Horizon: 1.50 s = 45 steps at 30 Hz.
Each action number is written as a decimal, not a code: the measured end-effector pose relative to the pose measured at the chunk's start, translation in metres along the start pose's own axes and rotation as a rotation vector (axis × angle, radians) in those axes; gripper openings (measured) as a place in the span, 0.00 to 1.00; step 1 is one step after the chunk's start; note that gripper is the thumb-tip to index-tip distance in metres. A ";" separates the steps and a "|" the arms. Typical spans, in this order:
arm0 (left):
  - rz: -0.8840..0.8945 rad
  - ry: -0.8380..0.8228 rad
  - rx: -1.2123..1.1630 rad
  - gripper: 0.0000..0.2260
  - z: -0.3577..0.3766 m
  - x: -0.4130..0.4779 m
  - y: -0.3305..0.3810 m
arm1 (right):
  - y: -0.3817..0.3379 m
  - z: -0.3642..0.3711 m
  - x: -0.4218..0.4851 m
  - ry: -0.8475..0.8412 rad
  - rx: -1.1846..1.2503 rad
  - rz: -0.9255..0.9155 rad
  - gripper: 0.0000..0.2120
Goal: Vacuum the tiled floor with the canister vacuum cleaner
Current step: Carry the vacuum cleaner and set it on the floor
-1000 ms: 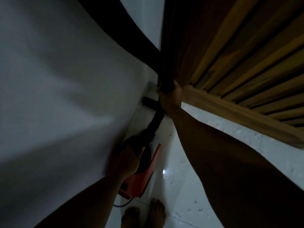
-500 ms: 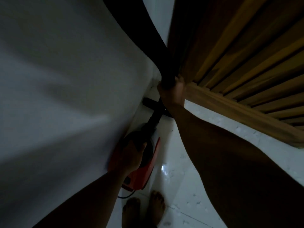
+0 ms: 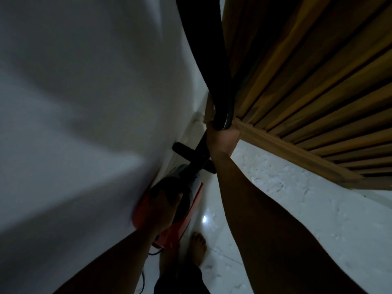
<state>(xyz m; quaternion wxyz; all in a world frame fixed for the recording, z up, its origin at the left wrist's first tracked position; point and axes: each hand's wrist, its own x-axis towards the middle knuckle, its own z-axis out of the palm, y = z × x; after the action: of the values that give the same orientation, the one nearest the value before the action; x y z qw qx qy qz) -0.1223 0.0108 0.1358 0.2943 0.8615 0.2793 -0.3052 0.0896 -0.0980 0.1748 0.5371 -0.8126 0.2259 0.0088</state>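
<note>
Left hand (image 3: 163,206): we see its fingers curled over the dark top of the canister vacuum cleaner (image 3: 180,229), gripping it.
Canister vacuum cleaner: orange body with a dark top, directly under the left hand and just beside the white wall. We cannot tell whether it is resting on the floor or lifted.
Cord (image 3: 146,279): a thin dark line below the left forearm, trailing from the back of the canister.
Bare foot (image 3: 198,249): on the tiles between our two forearms, just right of the back of the canister.
Right hand (image 3: 222,137): raised beyond the left hand, closed round the lower end of the black hose (image 3: 210,60), where a ribbed silvery strip shows.
Hose: rises from the right hand's grip up out of the top of the view, between wall and door.
Black tube (image 3: 200,151): runs from under the right hand down towards the front of the canister.
Nozzle (image 3: 183,150): a black bar lying across that tube, between the two hands and close to the wall.
Tiled floor (image 3: 286,209): pale, glossy and speckled, spreading out to the right of the right forearm.
Wall (image 3: 74,102): plain white, filling everything left of both hands.
Slatted wooden door (image 3: 307,85): beyond and to the right of the right hand, its bottom rail just beside the knuckles.
</note>
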 end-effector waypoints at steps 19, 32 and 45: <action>0.039 0.065 -0.045 0.23 -0.053 -0.219 -0.033 | -0.083 -0.134 -0.180 -0.167 0.182 -0.056 0.10; 0.290 0.159 -0.105 0.20 -0.042 -0.437 -0.148 | -0.099 -0.246 -0.443 -0.134 0.214 -0.189 0.16; 0.251 0.226 -0.145 0.19 0.026 -0.622 -0.253 | -0.061 -0.357 -0.641 -0.243 0.287 -0.214 0.15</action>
<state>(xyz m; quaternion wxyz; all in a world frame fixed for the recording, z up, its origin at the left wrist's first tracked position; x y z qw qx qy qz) -0.7083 -0.0248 0.4628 0.3581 0.8949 0.2224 -0.1465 -0.5443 -0.1617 0.5435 0.6684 -0.7402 0.0711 0.0173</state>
